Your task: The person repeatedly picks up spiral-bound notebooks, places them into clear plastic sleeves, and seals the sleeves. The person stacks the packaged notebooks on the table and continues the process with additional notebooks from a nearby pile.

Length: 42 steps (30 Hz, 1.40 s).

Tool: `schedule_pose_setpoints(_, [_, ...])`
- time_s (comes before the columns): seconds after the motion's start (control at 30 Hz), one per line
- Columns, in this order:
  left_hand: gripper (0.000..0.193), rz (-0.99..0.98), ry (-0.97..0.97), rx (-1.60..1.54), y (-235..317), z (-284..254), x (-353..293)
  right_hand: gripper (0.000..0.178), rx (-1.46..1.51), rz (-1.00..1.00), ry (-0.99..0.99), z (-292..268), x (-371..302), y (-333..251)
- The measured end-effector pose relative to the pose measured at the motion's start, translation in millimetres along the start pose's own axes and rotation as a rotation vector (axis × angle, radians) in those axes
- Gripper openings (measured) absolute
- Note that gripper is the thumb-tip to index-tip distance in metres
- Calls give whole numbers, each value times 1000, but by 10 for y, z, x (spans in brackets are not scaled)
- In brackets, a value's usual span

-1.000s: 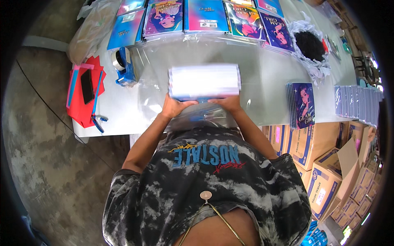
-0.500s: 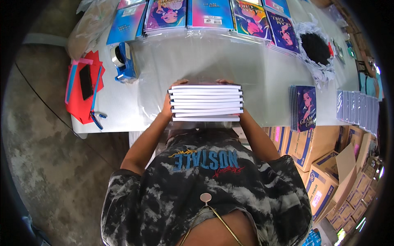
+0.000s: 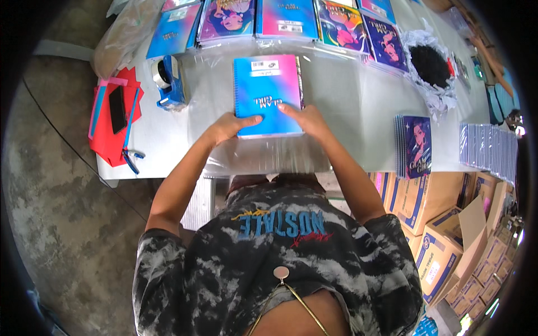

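Observation:
A stack of spiral notebooks [image 3: 268, 84] lies flat on the table in front of me, its top cover blue and pink with a white label at the far end. My left hand [image 3: 232, 126] grips the near left corner, thumb on the cover. On the near right side my right hand [image 3: 305, 119] holds the stack, its thumb also on top. The fingers of both hands are mostly hidden at the edges. Clear plastic film [image 3: 263, 154] is spread on the table under and before the stack.
A blue tape dispenser [image 3: 171, 84] stands left, near red sheets [image 3: 106, 151] bearing a phone [image 3: 117, 109] and a blue-handled cutting tool [image 3: 132, 161]. Notebook stacks [image 3: 287, 19] line the far side. Rightward are a paper-lined holder [image 3: 434, 67], more notebooks [image 3: 417, 147] and cartons [image 3: 431, 204] below.
The notebook stack, earlier upright with its white page edges toward me, has been laid down flat with the cover up. Both my hands have shifted onto its near corners.

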<state>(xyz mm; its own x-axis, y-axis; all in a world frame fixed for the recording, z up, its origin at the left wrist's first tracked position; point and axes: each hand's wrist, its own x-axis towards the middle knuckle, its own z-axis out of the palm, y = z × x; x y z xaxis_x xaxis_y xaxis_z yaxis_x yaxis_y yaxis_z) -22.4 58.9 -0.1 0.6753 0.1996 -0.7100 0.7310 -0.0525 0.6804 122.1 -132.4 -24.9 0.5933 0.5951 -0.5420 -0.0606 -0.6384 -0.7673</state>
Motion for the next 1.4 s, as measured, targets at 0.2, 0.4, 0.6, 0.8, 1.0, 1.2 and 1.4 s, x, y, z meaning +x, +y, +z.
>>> schedule_pose_setpoints(0.2, [78, -166, 337, 664, 171, -127, -183, 64, -572, -81, 314, -55, -218, -103])
schedule_pose_setpoints(0.4, [42, 168, 1521, 912, -616, -98, 310, 33, -740, -104, 1153, -328, -60, 849])
schedule_pose_setpoints(0.6, [35, 694, 1022, -253, -559, -199, 392, 37, 98, -412, 747, -402, -136, 455])
schedule_pose_setpoints(0.8, [54, 40, 99, 181, -480, -736, 56, 36, 480, -18, 262, -932, -357, 196])
schedule_pose_setpoints(1.0, [29, -144, -46, -646, -260, -563, -432, 25, 228, -302, 344, -1038, -379, 82])
schedule_pose_setpoints(1.2, [22, 216, 169, -457, -248, -500, -464, 24, -94, -525, 171, -912, -288, 2])
schedule_pose_setpoints(1.4, [22, 746, 148, -412, 46, -96, -143, 16, 803, -631, 27, -107, 142, 161])
